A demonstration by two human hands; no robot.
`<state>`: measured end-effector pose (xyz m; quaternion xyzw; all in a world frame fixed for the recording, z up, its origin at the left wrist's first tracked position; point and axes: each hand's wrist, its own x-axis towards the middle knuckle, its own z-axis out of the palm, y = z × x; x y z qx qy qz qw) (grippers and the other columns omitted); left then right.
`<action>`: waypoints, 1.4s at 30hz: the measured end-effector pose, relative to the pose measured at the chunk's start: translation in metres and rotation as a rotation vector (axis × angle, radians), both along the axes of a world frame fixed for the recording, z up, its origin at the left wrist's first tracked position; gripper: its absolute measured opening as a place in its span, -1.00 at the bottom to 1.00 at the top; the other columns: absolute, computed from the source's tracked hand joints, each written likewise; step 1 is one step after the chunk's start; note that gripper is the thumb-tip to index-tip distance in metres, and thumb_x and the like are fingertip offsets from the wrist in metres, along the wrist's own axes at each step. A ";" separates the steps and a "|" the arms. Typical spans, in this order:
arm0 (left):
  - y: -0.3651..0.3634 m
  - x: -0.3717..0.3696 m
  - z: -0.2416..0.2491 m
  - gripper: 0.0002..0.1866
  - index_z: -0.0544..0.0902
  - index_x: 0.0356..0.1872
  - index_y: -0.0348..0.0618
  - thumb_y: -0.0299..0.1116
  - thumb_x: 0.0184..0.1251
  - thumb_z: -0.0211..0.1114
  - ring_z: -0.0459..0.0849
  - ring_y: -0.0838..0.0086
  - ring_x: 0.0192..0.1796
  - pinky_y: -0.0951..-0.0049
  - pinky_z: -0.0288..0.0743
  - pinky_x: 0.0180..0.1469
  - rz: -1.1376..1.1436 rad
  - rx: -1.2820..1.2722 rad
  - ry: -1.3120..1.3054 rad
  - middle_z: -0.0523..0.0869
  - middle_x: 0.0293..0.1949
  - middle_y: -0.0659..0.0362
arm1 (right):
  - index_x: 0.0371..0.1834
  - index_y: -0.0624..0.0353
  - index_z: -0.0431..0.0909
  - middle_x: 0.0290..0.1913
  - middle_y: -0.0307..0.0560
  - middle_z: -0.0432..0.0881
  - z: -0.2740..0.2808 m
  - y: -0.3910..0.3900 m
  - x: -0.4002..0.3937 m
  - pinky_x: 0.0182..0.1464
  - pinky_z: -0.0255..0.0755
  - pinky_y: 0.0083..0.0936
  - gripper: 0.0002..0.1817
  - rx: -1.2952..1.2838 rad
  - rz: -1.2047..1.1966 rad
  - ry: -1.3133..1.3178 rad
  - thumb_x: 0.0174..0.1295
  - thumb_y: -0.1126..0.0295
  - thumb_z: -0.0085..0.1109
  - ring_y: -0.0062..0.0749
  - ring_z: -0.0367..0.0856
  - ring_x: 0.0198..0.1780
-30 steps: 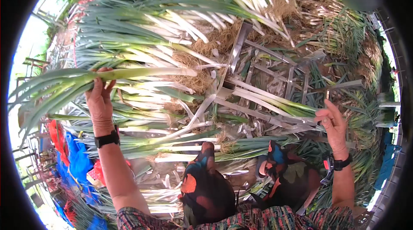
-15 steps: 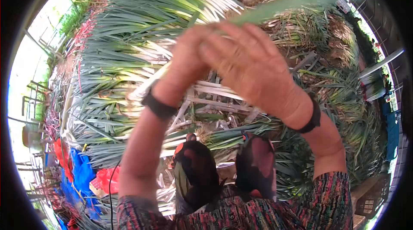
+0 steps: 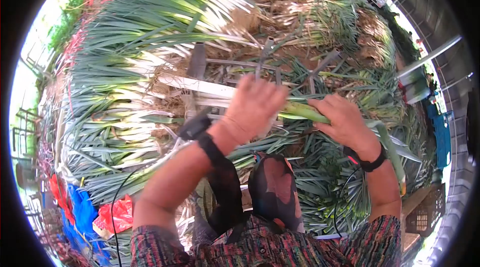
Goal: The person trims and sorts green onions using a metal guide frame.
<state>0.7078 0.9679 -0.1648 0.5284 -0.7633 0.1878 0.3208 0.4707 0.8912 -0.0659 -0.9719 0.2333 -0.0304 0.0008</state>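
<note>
Both hands (image 3: 255,107) (image 3: 342,122) on one leek (image 3: 305,113) — piled leeks (image 3: 150,67) all around

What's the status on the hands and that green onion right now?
Left hand and right hand both gripping one green onion, held level above the metal rack. Piled onions all around; nothing blocking.

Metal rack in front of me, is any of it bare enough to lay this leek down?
Only the rack's far bars show bare, bordered by the leek heap behind. Leeks cover its near side under both hands: left hand, right hand holding a leek.
</note>
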 end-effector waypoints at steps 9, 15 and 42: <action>-0.072 0.152 -0.040 -0.72 0.54 -0.22 -0.01 -0.38 0.02 0.40 0.66 0.28 -0.09 0.20 0.43 0.04 0.186 0.146 -0.061 0.65 -0.25 0.20 | 0.19 -0.09 0.54 -0.19 -0.18 0.50 0.028 -0.117 -0.029 -0.08 0.48 -0.30 -0.43 -0.341 -0.018 0.145 0.02 0.37 0.39 -0.16 0.52 -0.07; -0.136 0.182 -0.112 -0.71 0.53 -0.12 -0.03 -0.35 0.14 0.37 0.63 0.22 -0.03 0.15 0.41 0.10 0.074 0.356 -0.131 0.65 -0.18 0.16 | 0.23 -0.09 0.53 -0.13 -0.15 0.48 -0.050 -0.216 -0.021 0.02 0.47 -0.23 -0.36 -0.376 0.041 0.192 -0.02 0.47 0.41 -0.16 0.48 -0.02; -0.126 0.134 -0.348 -0.69 0.60 0.06 0.01 -0.16 0.38 0.16 0.51 0.20 0.21 0.03 0.21 0.35 0.429 0.631 0.204 0.63 0.07 0.12 | 0.30 -0.24 0.52 -0.03 -0.06 0.53 -0.368 -0.240 0.077 0.27 0.31 -0.15 -0.34 0.359 -0.004 0.281 0.09 -0.10 0.36 -0.09 0.43 0.15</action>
